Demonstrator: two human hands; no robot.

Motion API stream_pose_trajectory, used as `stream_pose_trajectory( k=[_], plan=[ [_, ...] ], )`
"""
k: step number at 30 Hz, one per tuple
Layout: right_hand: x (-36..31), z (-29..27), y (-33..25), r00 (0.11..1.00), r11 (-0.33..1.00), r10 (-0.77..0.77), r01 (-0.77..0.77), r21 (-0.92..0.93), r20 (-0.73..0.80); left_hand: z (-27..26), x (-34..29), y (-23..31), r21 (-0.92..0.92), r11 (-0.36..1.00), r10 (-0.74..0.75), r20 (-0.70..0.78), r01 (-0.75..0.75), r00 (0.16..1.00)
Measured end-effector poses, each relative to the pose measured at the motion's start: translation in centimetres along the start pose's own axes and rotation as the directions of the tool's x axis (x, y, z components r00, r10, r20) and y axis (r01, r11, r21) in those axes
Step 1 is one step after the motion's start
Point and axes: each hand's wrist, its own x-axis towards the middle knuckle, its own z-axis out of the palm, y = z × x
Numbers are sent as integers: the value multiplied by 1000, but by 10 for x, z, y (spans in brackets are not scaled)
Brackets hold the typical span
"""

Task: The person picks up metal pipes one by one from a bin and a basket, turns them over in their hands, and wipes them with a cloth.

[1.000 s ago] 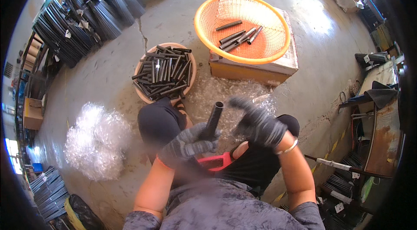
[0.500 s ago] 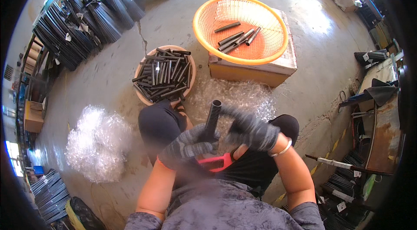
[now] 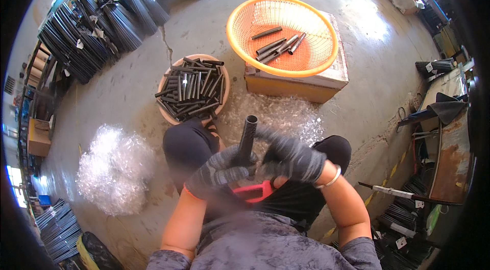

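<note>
Above the person's lap, the gloved left hand is closed around the lower part of a black tube that stands nearly upright, open end up, while the gloved right hand (blurred, so I cannot tell how far its fingers are curled) sits just beside the tube on its right. Red-handled scissors lie under the hands; on the concrete floor ahead stand a round basket of black tubes, an orange basket on a cardboard box, and clear plastic wrap to the left.

Gloved left hand, right hand — fingers curled.
</note>
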Motion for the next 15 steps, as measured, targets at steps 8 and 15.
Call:
stream_pose_trajectory(
  k=[8, 15],
  plan=[
    [-22, -91, 132, 797, 409, 242, -601, -686, -554, -27, -27, 1, -141, 989, 50, -36, -55, 998],
    [-7, -4, 5, 972, 951, 197, -221, 218, 129, -3, -3, -10, -128, 991, -50, 10, 51, 999]
  ],
)
